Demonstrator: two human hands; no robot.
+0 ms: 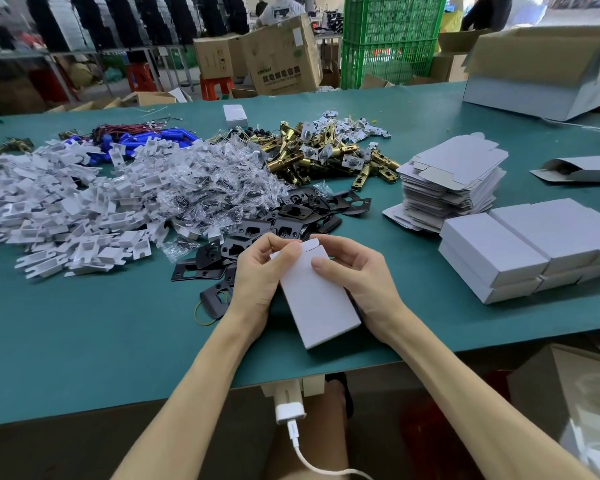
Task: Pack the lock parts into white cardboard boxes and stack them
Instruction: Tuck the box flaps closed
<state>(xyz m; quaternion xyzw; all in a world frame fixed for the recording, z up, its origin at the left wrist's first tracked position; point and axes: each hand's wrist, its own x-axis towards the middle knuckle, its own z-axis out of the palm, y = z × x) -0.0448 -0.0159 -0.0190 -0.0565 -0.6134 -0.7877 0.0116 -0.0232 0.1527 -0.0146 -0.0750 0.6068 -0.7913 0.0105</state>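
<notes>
Left hand (257,275) and right hand (359,282) both hold the box (317,299) over the near surface (118,323), fingers (284,249) pinching its far flap (310,244). It's thin card, probably light and easy to crush, so grip the long edges.

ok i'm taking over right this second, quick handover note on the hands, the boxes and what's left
Left hand and right hand both grip one white cardboard box over the near part of the green table. Its far-end flap sticks up, untucked. Contents cannot be seen.
Done: closed boxes stacked two high on the right, next to the flat box blanks.
Left: tuck the flap, add this box to the stack, then keep packing from the piles: white plastic pieces, clear bags, brass latches, black plates.
</notes>
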